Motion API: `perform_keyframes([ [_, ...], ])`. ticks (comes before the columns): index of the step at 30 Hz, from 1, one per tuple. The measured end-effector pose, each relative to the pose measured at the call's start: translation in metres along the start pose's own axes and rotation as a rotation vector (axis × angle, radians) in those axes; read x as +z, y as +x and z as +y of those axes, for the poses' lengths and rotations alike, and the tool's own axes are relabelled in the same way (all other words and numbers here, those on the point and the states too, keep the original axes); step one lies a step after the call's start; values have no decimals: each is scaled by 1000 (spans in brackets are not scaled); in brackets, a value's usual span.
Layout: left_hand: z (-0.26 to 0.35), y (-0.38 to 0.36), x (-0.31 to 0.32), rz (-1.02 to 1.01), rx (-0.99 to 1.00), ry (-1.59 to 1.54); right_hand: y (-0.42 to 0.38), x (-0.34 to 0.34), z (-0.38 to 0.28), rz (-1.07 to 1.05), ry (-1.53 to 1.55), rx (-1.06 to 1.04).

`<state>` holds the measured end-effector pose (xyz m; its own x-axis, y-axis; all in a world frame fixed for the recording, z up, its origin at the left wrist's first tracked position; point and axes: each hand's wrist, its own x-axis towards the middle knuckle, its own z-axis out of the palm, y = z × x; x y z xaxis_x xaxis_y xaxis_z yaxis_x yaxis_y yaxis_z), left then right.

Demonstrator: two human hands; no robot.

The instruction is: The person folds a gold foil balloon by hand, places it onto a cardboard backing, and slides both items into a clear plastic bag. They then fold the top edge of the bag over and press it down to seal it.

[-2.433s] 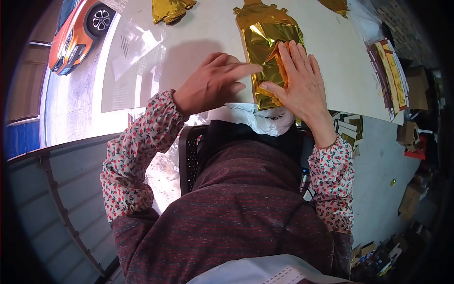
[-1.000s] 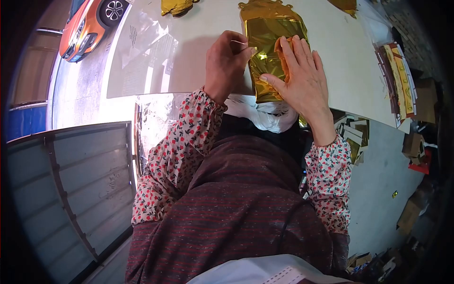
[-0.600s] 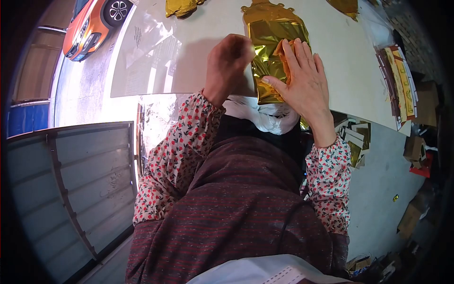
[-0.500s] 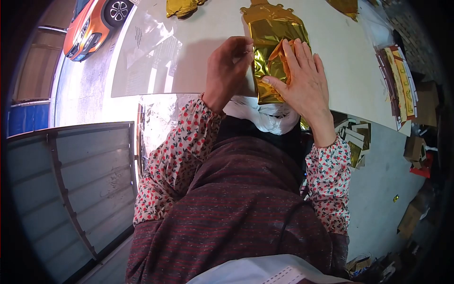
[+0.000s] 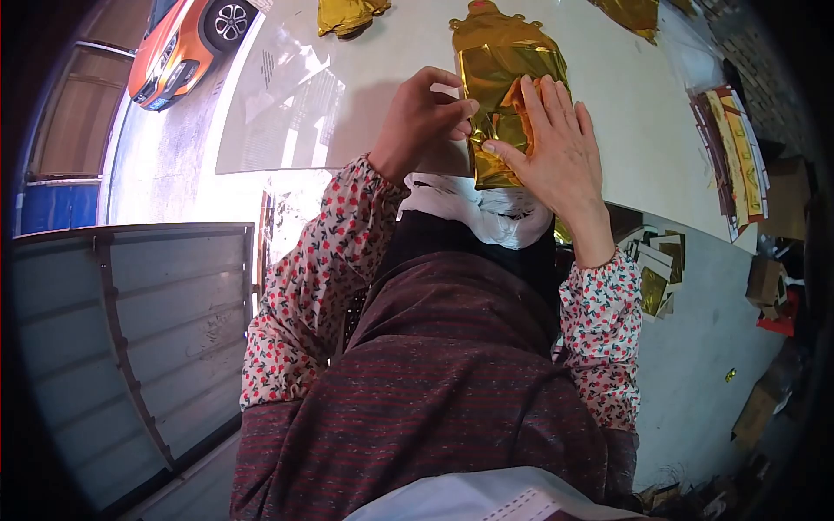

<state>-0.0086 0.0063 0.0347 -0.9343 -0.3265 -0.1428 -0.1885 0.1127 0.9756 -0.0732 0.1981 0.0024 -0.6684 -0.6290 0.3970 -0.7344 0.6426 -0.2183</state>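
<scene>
A shiny gold foil piece [image 5: 508,61] with a scalloped, pointed top lies on the pale table in front of me. My right hand [image 5: 560,148] rests flat on its lower right part, fingers stretched out, over a crumpled orange-gold fold [image 5: 519,117]. At the foil's left edge, my left hand [image 5: 421,122] is closed, thumb and fingertips drawn together against that edge; the exact contact is partly hidden. Below the table edge, a hank of white thread [image 5: 504,217] lies across my lap, under the foil's lower end.
The pale table [image 5: 365,87] carries gold foil bundles [image 5: 347,16] at the back left and more gold foil [image 5: 630,17] at the back right. Stacked printed card pieces [image 5: 734,156] lie at its right edge. Cards [image 5: 658,269] and cardboard boxes [image 5: 769,282] are lower right. An orange car [image 5: 182,52] stands outside.
My left hand's fingers have shifted slightly right and down along the foil's left edge. My right hand stays flat in place. The whole view has moved a little.
</scene>
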Motion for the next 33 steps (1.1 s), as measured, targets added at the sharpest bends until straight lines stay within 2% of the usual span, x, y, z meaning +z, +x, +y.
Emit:
perform_keyframes([
  [13,4,-5,6,93,6,44,2,0,-1,-5,-7,0],
  [25,1,-2,4,78,30,105,2,2,0,-12,6,9],
  [33,-1,-2,-6,42,37,-19,3,3,-1,-18,-13,7],
])
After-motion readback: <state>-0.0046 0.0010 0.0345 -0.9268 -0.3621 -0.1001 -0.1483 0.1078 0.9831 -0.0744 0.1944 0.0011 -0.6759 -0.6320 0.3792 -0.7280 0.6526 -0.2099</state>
